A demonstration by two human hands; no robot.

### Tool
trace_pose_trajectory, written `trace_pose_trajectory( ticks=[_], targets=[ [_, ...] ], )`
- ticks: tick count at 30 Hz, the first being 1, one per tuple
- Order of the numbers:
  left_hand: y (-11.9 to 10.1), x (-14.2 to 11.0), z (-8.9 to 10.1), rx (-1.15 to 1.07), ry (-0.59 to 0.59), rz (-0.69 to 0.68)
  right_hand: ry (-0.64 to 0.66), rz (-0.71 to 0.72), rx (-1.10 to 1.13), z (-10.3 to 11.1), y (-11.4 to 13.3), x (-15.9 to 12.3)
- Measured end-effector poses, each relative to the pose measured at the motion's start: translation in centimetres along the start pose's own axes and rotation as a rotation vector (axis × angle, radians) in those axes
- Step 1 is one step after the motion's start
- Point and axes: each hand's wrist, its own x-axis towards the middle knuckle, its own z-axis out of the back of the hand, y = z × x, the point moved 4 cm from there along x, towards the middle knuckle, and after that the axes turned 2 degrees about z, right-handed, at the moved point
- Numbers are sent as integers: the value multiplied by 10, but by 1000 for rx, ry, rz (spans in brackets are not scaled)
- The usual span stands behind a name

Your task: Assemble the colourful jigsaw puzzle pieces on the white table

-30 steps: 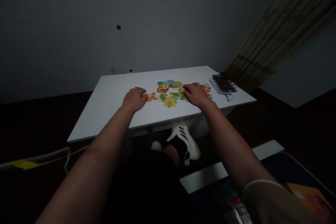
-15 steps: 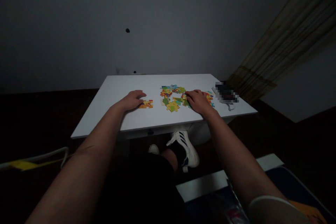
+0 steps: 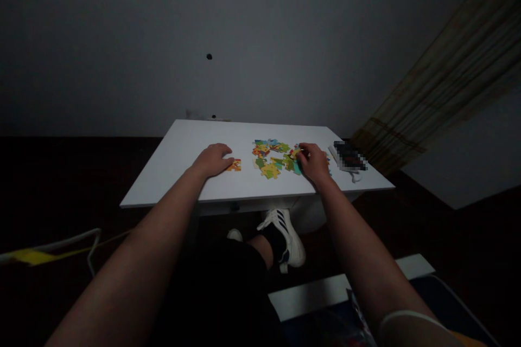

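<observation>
On the white table (image 3: 228,138), my left hand (image 3: 212,161) rests with its fingers stretched and the thumb apart. The thumb touches the edge of an orange jigsaw puzzle piece (image 3: 236,165), part of which is hidden under it. To the right, my right hand (image 3: 315,162) pinches a small red-and-yellow puzzle piece (image 3: 295,151) between thumb and fingers. Between the hands lies a loose ring of colourful jigsaw pieces (image 3: 268,169), green, yellow, blue and orange, some overlapping. A few more pieces lie partly hidden behind my right hand.
A dark, blurred-out object (image 3: 349,155) with a white strap (image 3: 355,176) sits at the table's right side. A curtain (image 3: 407,97) hangs at the right. Below the table are a white shoe (image 3: 291,246) and, lower right, a box-like thing with white flaps (image 3: 309,295).
My right hand has risen slightly from the pile and now holds a puzzle piece. My left hand stays by the orange piece. The whole view has shifted a little.
</observation>
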Motion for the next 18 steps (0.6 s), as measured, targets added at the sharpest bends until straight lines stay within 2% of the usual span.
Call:
trace_pose_trajectory(
  ticks=[5, 7, 14, 18],
  targets=[
    [1, 0, -2, 0, 2, 4, -44, -24, 136, 2, -4, 0],
    [0, -1, -2, 4, 4, 6, -47, -70, 161, 2, -6, 0],
    [-5, -4, 1, 5, 2, 28, -174, -236, 219, 11, -10, -6],
    [-5, -4, 1, 2, 9, 33, -123, -313, 143, 6, -18, -5]
  ],
)
